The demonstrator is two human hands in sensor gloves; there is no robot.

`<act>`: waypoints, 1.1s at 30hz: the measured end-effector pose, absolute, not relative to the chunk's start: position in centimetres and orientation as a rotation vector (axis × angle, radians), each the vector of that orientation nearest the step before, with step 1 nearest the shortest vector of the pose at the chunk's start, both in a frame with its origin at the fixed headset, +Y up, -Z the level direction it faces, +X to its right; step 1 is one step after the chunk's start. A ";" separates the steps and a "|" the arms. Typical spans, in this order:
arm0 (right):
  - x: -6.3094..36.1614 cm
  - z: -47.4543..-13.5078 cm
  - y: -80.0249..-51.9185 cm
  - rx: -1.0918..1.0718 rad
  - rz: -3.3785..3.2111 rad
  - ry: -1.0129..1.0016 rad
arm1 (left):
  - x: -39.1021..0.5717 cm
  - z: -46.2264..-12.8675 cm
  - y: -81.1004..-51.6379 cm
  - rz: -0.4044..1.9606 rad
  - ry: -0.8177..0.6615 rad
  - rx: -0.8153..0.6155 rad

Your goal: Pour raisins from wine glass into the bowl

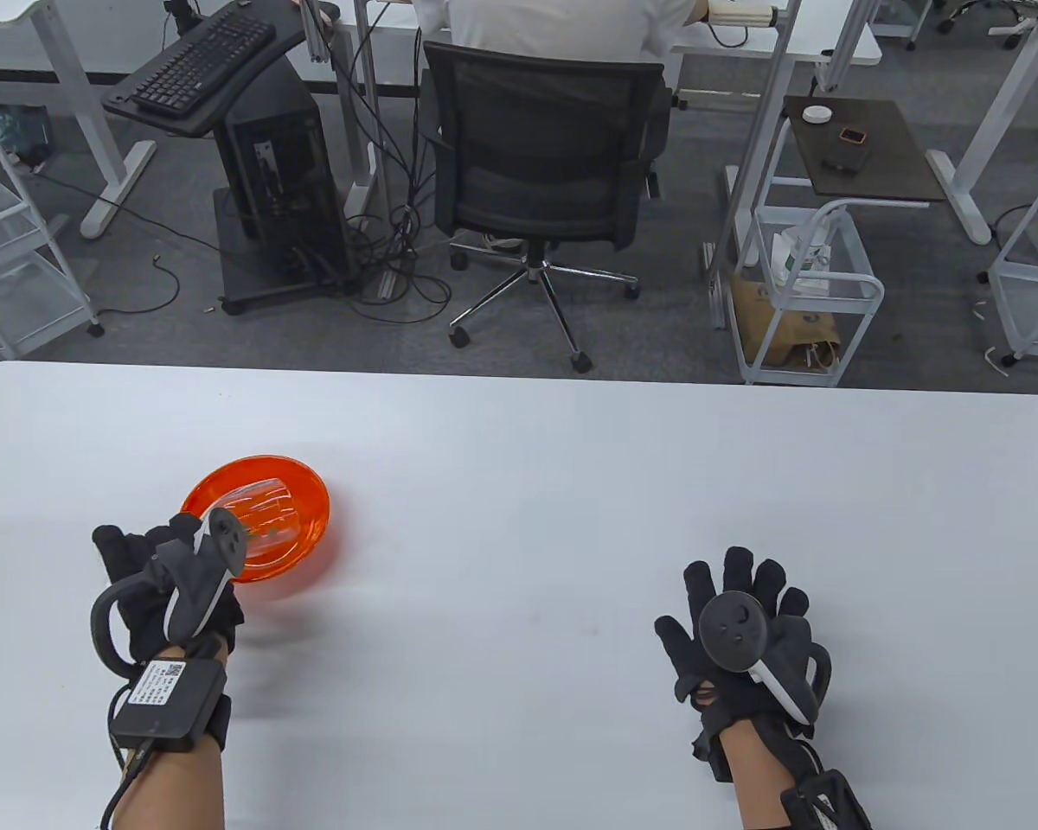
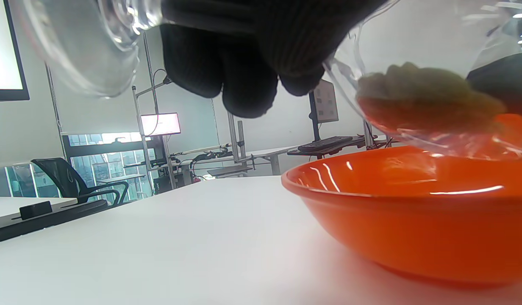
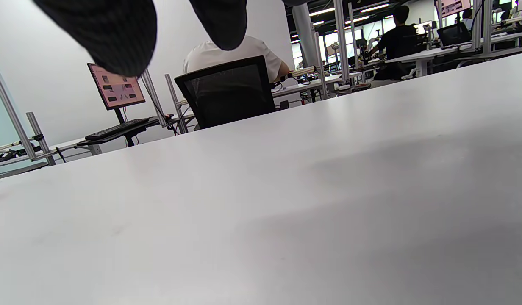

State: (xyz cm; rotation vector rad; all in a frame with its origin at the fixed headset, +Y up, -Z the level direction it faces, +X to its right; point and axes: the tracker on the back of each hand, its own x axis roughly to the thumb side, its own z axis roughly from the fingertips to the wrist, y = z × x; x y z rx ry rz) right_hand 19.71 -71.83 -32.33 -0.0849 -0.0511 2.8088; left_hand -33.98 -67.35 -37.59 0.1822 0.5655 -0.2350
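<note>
The left hand (image 1: 169,588) grips the wine glass (image 2: 413,80), fingers (image 2: 244,80) wrapped around its stem, tipping it so the mouth hangs over the orange bowl (image 1: 307,527) near the desk's (image 1: 528,484) left edge. The raisins (image 2: 426,101) sit heaped low in the tilted glass, seemingly about to spill out. The right hand (image 1: 744,640) rests apart, toward the desk's right near side, fingers spread, holding nothing, probably just keeping clear.

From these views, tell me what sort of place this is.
Probably an open-plan office or lab workspace. Beyond the white table stands a mesh office chair with someone seated at a desk, a keyboard lies on a computer stand, and the wrist views show rows of desks with monitors.
</note>
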 end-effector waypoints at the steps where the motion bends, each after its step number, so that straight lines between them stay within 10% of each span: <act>1: 19.7 -32.3 -71.8 -0.086 2.809 -0.050 | -34.0 -37.6 -67.3 -0.236 0.566 0.181; 33: 19.7 -32.3 -72.0 -0.103 2.809 -0.048 | -33.9 -37.6 -66.9 -0.332 0.553 0.192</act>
